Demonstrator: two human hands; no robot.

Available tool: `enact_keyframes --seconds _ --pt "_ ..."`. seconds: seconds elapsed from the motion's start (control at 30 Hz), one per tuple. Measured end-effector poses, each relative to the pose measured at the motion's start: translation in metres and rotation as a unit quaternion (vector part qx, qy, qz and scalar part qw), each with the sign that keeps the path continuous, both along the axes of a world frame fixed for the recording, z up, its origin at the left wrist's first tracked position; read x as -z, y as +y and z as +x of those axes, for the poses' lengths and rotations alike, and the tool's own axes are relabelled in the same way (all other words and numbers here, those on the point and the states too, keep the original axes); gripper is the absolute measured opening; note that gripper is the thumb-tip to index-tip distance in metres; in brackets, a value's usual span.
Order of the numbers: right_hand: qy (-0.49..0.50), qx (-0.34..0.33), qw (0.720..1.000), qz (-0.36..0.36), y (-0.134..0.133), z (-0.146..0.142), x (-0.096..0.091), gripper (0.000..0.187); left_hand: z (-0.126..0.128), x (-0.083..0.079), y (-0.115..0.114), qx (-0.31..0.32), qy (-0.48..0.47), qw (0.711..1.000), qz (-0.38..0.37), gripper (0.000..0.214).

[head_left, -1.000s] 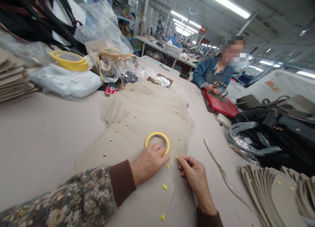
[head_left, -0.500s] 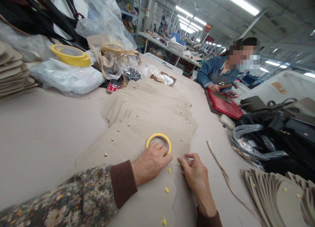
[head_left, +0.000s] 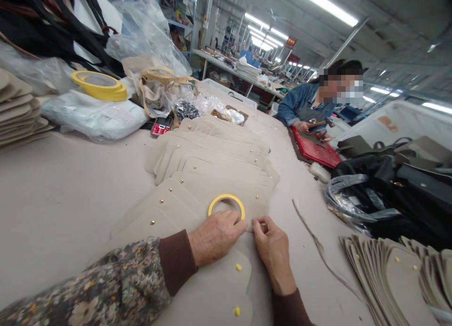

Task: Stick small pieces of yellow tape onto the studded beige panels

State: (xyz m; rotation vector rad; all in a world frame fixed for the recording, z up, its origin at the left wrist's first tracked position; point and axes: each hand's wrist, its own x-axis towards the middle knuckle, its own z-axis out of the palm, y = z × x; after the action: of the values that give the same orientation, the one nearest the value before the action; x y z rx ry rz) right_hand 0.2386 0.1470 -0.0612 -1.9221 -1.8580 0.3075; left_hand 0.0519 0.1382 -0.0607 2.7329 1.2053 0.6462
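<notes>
On a wide beige worktable (head_left: 63, 194) in a busy bag workshop, seen from the wearer's head cam, both bare hands meet at the near edge of a long fanned row of tan leather flap pieces (head_left: 215, 161), each w/ small brass studs. The left hand (head_left: 215, 234), in a floral sleeve w/ brown cuff, lies palm down w/ fingers loosely together, pressing the nearest flap (head_left: 190, 194) flat; its fingertips touch the near rim of a thin yellow tape roll (head_left: 226, 206) lying flat on that flap, prob. kept there so tape is in easy reach. The right hand (head_left: 271, 248) is just beside it, thumb and forefinger pinched together at the flap's edge; what they pinch is too small to tell, poss. a bit of tape or a stud. Small yellow dots (head_left: 238, 267) sit on the flaps closest to the body, approx. where studs sit on the others. The overlap of the row leaves each piece's studded edge showing. To the right, near the table edge, another fanned stack of tan pieces (head_left: 391, 279) w/ yellow dots, a long thin leather offcut (head_left: 314, 241), and a heap of black bags and plastic wrap (head_left: 388, 194). Far left: bigger yellow tape rolls (head_left: 100, 85) resting on a white plastic bag (head_left: 95, 116), a red calculator-like device (head_left: 161, 126), clear bags of hardware. Across the table a co-worker in a denim jacket (head_left: 300, 102) holds a hammer (head_left: 319, 123) over a red mat (head_left: 314, 149).
</notes>
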Motion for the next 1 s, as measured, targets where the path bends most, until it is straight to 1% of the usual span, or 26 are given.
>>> enact_keyframes --seconds 0.1,0.2,0.27,0.33,0.37,0.43,0.5,0.6,0.67,0.7,0.77,0.83,0.93,1.0 --pt "-0.011 -0.012 1.000 -0.005 -0.003 -0.001 -0.005 0.018 -0.004 -0.005 0.001 -0.002 -0.020 1.000 0.024 0.018" --pt "-0.009 -0.044 0.998 -0.050 -0.011 0.003 -0.010 0.018 -0.010 -0.013 0.001 0.008 -0.061 0.997 0.040 0.023" --pt "0.026 -0.071 0.993 -0.091 -0.018 0.006 -0.012 0.019 -0.014 -0.016 0.000 0.029 -0.102 0.994 0.037 0.023" --pt "0.093 -0.082 0.988 -0.089 -0.025 0.009 -0.013 0.018 -0.016 -0.015 -0.003 0.047 -0.145 0.988 0.023 0.027" --pt "0.132 -0.082 0.986 -0.067 -0.028 0.009 -0.015 0.019 -0.016 -0.014 -0.005 0.051 -0.164 0.985 0.015 0.032" --pt "0.200 -0.092 0.975 0.003 -0.033 0.007 -0.018 0.021 -0.016 -0.011 -0.008 0.052 -0.188 0.981 -0.005 0.042" --pt "0.224 -0.133 0.963 0.075 -0.038 0.004 -0.022 0.020 -0.014 -0.010 -0.011 0.051 -0.194 0.979 -0.020 0.044" --pt "0.183 -0.235 0.941 0.160 -0.040 -0.003 -0.028 0.018 -0.011 -0.012 -0.014 0.051 -0.190 0.980 -0.016 0.041" --pt "0.153 -0.276 0.928 0.196 -0.040 -0.006 -0.030 0.018 -0.010 -0.014 -0.015 0.052 -0.182 0.982 -0.002 0.038" --pt "0.142 -0.284 0.925 0.209 -0.040 -0.008 -0.030 0.018 -0.009 -0.016 -0.015 0.055 -0.176 0.983 0.006 0.036" --pt "0.128 -0.276 0.925 0.228 -0.042 -0.012 -0.030 0.017 -0.008 -0.017 -0.017 0.066 -0.165 0.984 0.021 0.032" --pt "0.120 -0.253 0.928 0.245 -0.044 -0.017 -0.029 0.017 -0.009 -0.017 -0.018 0.078 -0.164 0.983 0.027 0.029" --pt "0.107 -0.227 0.929 0.272 -0.042 -0.022 -0.022 0.017 -0.012 -0.009 -0.014 0.071 -0.178 0.982 0.003 0.023" --pt "0.086 -0.202 0.932 0.288 -0.036 -0.022 -0.015 0.017 -0.013 -0.001 -0.005 0.047 -0.187 0.981 -0.012 0.018"
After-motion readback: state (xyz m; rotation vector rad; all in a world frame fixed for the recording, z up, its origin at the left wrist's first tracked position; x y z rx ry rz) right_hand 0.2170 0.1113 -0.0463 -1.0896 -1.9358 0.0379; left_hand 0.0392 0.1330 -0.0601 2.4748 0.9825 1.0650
